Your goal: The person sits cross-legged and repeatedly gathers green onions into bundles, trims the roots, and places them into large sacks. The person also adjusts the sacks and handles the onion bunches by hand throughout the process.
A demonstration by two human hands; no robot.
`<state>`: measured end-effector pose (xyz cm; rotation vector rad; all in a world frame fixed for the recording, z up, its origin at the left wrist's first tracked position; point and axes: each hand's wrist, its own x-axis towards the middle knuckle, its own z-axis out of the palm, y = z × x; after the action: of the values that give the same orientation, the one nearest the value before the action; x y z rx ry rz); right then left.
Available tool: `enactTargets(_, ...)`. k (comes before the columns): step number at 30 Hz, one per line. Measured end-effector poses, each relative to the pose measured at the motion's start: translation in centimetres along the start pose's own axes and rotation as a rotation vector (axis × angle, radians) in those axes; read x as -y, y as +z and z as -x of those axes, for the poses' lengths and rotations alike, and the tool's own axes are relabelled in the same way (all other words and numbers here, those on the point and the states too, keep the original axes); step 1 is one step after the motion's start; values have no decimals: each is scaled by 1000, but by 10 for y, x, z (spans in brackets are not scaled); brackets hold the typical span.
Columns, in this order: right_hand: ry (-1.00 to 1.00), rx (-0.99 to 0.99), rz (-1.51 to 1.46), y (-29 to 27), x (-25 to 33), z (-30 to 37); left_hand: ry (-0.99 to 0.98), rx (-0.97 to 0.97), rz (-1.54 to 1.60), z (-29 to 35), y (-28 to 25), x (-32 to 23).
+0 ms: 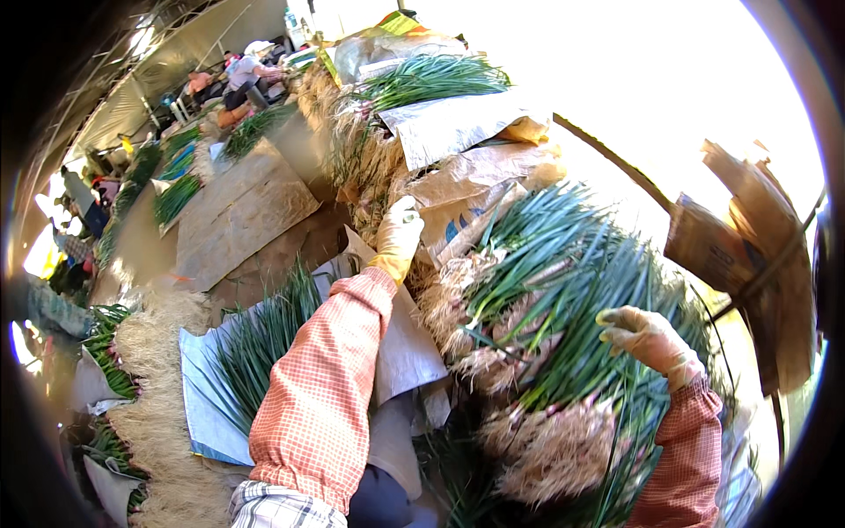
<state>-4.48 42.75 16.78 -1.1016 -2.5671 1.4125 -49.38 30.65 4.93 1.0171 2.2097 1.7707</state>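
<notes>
Left hand (400, 232) is curling beside a paper sack (471, 176), hold unclear; right hand (650, 340) is hovering half-open, empty. Onions (268, 343) are lying on a sheet (204, 414); a larger heap (563, 255) is seemingly awaiting handling.

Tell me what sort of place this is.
Probably a sheltered produce sorting area: heaped green leafy bunches with pale stringy roots, a person in pale clothing farther back, and a beige sheet canopy.
</notes>
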Motion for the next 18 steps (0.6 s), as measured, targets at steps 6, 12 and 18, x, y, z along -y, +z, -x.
enactTargets(6, -31, 189, -480, -29, 13, -120, 112, -354, -314, -84, 27, 17)
enactTargets(12, -33, 198, -720, -26, 68, -246, 77, -290, -283, -207, 14, 34)
enactTargets(18, 52, 96, -970, -11, 100, -335, -263, -116, 412, -283, 34, 3)
